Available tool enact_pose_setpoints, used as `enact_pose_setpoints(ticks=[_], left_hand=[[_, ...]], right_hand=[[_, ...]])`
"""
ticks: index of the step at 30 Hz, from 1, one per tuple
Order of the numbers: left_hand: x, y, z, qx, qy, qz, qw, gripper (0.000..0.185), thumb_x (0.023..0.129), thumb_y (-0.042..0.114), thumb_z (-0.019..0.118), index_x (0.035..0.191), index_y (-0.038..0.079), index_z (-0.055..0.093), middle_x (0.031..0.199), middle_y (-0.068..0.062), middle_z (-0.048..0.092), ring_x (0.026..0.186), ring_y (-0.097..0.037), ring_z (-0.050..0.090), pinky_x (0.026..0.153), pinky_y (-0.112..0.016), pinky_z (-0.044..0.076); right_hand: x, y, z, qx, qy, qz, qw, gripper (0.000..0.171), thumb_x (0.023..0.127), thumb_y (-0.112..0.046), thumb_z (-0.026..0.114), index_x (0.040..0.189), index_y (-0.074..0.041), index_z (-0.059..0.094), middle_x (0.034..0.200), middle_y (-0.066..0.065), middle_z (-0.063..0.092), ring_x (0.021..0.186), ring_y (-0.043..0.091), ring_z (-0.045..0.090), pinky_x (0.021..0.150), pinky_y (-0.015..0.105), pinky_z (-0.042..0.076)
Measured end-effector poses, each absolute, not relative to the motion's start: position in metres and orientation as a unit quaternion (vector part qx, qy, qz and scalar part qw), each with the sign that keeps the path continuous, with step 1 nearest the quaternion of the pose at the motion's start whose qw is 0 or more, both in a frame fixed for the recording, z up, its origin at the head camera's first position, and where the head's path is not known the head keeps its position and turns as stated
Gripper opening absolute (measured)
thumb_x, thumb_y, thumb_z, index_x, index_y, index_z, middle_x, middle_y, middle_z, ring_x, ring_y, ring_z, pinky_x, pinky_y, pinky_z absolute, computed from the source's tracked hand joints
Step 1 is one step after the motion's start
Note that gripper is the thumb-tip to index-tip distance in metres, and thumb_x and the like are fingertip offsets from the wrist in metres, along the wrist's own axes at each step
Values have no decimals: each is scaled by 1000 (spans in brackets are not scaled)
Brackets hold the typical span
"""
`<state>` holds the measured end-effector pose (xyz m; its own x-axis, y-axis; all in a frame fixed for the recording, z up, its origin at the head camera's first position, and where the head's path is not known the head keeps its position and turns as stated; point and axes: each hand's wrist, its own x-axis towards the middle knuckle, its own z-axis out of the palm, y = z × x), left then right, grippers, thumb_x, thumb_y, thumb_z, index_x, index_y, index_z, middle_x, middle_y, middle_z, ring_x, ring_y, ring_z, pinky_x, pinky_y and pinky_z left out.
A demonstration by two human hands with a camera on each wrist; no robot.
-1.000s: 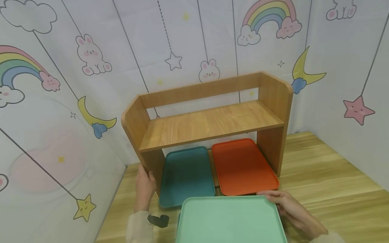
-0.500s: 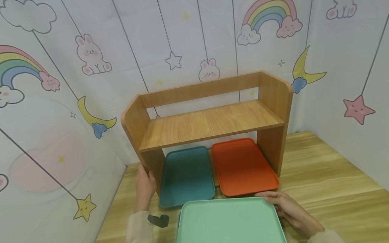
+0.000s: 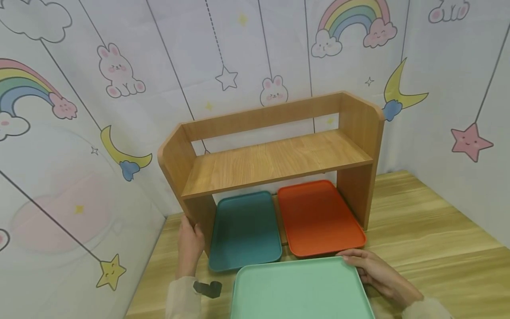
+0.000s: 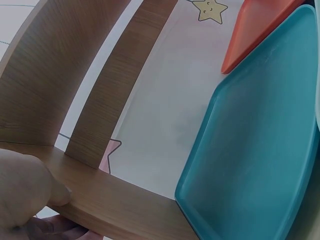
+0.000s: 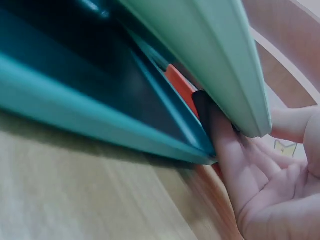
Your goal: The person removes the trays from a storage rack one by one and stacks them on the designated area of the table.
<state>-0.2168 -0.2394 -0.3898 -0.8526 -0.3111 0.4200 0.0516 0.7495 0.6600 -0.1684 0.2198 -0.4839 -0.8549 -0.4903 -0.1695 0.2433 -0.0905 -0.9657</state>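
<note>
On the table stands a wooden desktop shelf [image 3: 275, 161]. My left hand [image 3: 191, 243] grips the front edge of its left side panel [image 4: 125, 202], thumb on the inner face and fingers outside. At the bottom of the frame, my right hand [image 3: 378, 277] holds a light green tray [image 3: 299, 290] by its far right corner. In the right wrist view, fingers reach under that tray's rim, with the thumb at its edge. Beneath it lies a teal tray [image 5: 95, 122], mostly hidden from the head camera; the two stand apart at this corner.
Under the shelf board, a blue-green tray [image 3: 246, 232] lies at the left and an orange-red tray [image 3: 320, 219] at the right. Wood-grain tabletop [image 3: 434, 239] extends to the right. A patterned white cloth [image 3: 239, 48] hangs close behind and along both sides.
My right hand and the light green tray's far right corner have shifted slightly left. The left hand keeps its grip on the side panel, and the shelf has not moved.
</note>
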Motion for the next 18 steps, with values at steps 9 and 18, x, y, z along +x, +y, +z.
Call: enact_pose_setpoints(ticks=[9,18], left_hand=[[-216,-239,-386,78,-904,-344,242,36,96,2,41,129,-11,34,122,-36,49,114,-51,50,97,-60,41],[-214,-238,-385,81,-905,-345,237,37,96,2,41,130,-10,34,123,-36,49,115,-51,49,98,-59,40]], right_hand=[[-163,217,-478,-66,665,-718,196,33,98,-27,53,117,-1,61,106,0,68,94,14,67,80,33,57],[-162,211,-479,-40,752,-647,120,43,92,-28,61,121,4,62,108,0,70,88,7,66,74,26,55]])
